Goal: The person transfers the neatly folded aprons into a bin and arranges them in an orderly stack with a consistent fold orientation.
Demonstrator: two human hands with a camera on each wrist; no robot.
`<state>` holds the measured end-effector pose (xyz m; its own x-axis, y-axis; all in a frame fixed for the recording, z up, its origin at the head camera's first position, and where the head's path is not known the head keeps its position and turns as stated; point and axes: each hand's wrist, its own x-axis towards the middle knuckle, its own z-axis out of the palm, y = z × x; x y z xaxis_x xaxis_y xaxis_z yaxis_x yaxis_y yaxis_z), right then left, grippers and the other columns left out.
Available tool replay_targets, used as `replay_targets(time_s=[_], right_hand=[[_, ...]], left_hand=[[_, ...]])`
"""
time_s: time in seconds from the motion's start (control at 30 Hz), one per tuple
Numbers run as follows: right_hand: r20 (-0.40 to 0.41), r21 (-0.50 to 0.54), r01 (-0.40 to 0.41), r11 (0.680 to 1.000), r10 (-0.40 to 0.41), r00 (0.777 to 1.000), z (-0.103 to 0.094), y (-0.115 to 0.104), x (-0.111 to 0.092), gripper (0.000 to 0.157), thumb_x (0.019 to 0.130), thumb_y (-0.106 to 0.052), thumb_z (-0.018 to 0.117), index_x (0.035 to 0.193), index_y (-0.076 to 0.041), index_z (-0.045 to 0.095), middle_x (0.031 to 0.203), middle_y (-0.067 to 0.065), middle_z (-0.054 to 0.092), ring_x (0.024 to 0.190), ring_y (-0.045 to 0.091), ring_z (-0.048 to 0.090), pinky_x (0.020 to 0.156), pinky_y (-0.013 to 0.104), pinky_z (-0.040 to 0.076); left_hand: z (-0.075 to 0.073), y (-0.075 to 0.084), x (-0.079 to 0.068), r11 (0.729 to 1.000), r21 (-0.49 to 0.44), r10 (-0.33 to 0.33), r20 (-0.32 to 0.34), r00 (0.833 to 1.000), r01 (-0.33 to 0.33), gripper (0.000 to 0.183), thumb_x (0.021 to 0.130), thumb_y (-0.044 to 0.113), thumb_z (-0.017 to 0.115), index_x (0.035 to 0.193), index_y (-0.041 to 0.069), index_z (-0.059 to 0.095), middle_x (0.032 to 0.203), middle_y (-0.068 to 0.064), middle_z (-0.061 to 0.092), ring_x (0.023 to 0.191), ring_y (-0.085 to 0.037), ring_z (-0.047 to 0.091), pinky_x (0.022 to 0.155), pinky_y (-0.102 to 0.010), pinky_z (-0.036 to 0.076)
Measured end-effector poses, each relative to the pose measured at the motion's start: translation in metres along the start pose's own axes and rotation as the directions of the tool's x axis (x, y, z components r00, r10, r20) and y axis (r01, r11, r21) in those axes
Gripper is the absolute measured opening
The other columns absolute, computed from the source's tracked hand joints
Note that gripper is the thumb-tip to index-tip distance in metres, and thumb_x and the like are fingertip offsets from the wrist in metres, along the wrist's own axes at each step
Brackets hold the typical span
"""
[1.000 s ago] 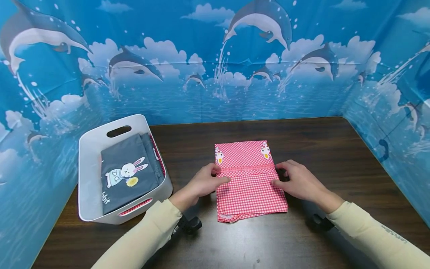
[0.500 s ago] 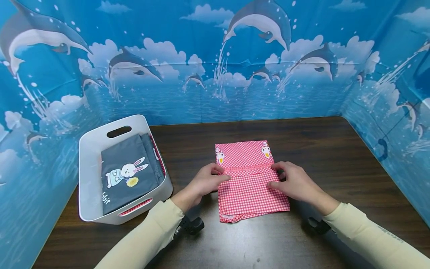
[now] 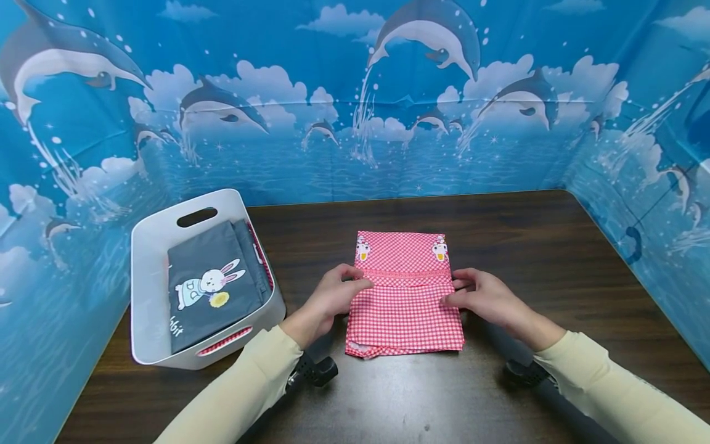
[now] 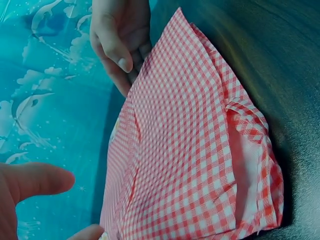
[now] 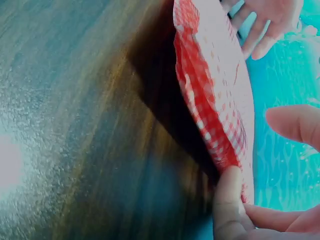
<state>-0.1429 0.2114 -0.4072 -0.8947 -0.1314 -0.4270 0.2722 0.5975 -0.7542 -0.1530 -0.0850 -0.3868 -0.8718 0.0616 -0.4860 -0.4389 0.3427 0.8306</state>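
A folded red-and-white gingham cloth with two small cartoon figures on its far end lies at the middle of the dark wooden table. My left hand grips its left edge and my right hand grips its right edge, both at the fold line. In the left wrist view the cloth is raised off the table, with layered edges showing at its near end. The right wrist view shows the cloth edge-on above its shadow, my thumb against its edge.
A white handled basket stands at the table's left, holding a folded grey cloth with a rabbit print and more folded pieces. A blue dolphin-print backdrop walls the table on three sides.
The near half of the gingham cloth has swung to the left and risen slightly. Both hands have slid a little away from me along its sides.
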Motion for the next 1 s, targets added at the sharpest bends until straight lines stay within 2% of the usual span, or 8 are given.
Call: replay_targets(time_s=[0.07,0.13,0.33,0.47,0.6,0.73,0.87,1.0], right_hand=[[0.02,0.038,-0.002,0.999,0.001,1.0,0.0,0.0,0.001,0.086,0.095,-0.033,0.08,0.16,0.007,0.038,0.146,0.027,0.06,0.125,0.035,0.062,0.106,0.052,0.056],[0.035,0.069,0.005,0.998,-0.008,0.999,0.0,0.0,0.002,0.085,0.096,-0.031,0.079,0.16,0.007,0.037,0.147,0.026,0.06,0.126,0.035,0.062,0.107,0.053,0.055],[0.04,0.104,0.044,0.994,-0.049,0.998,0.0,0.001,0.001,0.086,0.099,-0.033,0.077,0.162,0.006,0.034,0.144,0.023,0.058,0.126,0.033,0.059,0.107,0.05,0.055],[0.053,0.133,0.058,0.989,-0.065,0.996,0.0,0.002,-0.001,0.088,0.1,-0.033,0.077,0.164,0.004,0.03,0.145,0.023,0.055,0.123,0.031,0.063,0.103,0.046,0.059],[0.083,0.185,0.045,0.982,-0.061,0.995,0.0,0.001,-0.002,0.09,0.1,-0.032,0.078,0.166,0.001,0.027,0.15,0.026,0.05,0.117,0.027,0.069,0.098,0.041,0.063],[0.087,0.185,0.04,0.982,-0.057,0.995,0.0,0.003,-0.002,0.092,0.099,-0.035,0.079,0.167,-0.003,0.027,0.155,0.027,0.048,0.126,0.032,0.065,0.105,0.046,0.06],[0.071,0.149,0.064,0.987,-0.075,0.995,0.0,0.007,-0.002,0.082,0.098,-0.035,0.079,0.165,-0.008,0.039,0.158,0.025,0.051,0.137,0.039,0.056,0.114,0.059,0.051],[0.079,0.132,0.104,0.986,-0.115,0.99,-0.001,0.01,-0.001,0.066,0.096,-0.032,0.08,0.154,-0.01,0.057,0.152,0.021,0.059,0.128,0.034,0.059,0.106,0.05,0.052]], left_hand=[[-0.001,-0.001,0.001,0.999,-0.037,-0.014,-0.007,1.0,0.013,0.047,0.102,0.025,0.071,0.143,0.006,0.057,0.147,-0.018,0.056,0.109,-0.025,0.062,0.085,-0.034,0.055],[-0.002,-0.002,0.002,0.997,-0.074,-0.024,-0.009,1.0,0.024,0.051,0.103,0.024,0.07,0.147,0.004,0.052,0.147,-0.02,0.056,0.108,-0.024,0.064,0.086,-0.034,0.057],[-0.006,0.0,0.005,0.987,-0.16,-0.027,-0.006,1.0,0.026,0.051,0.106,0.021,0.064,0.151,0.005,0.047,0.141,-0.02,0.062,0.117,-0.029,0.07,0.107,-0.046,0.055],[-0.008,-0.001,0.005,0.989,-0.15,-0.011,-0.013,1.0,0.009,0.05,0.106,0.021,0.064,0.152,0.009,0.052,0.134,-0.019,0.069,0.112,-0.029,0.074,0.107,-0.046,0.054],[-0.009,-0.002,0.005,0.994,-0.105,-0.012,0.02,1.0,0.014,0.044,0.106,0.023,0.065,0.147,0.01,0.059,0.137,-0.018,0.066,0.111,-0.029,0.072,0.107,-0.047,0.055],[-0.01,-0.005,0.005,0.999,-0.046,-0.014,0.064,0.998,0.017,0.04,0.105,0.024,0.067,0.142,0.009,0.063,0.144,-0.018,0.062,0.119,-0.031,0.069,0.11,-0.05,0.054],[-0.012,-0.011,0.006,1.0,-0.025,0.004,0.1,0.995,-0.001,0.04,0.105,0.024,0.068,0.141,0.008,0.063,0.143,-0.017,0.064,0.122,-0.031,0.068,0.111,-0.05,0.054],[-0.014,-0.018,0.009,0.999,0.005,0.031,0.156,0.987,-0.032,0.034,0.104,0.021,0.07,0.134,0.005,0.067,0.136,-0.015,0.066,0.118,-0.027,0.068,0.108,-0.047,0.056]])
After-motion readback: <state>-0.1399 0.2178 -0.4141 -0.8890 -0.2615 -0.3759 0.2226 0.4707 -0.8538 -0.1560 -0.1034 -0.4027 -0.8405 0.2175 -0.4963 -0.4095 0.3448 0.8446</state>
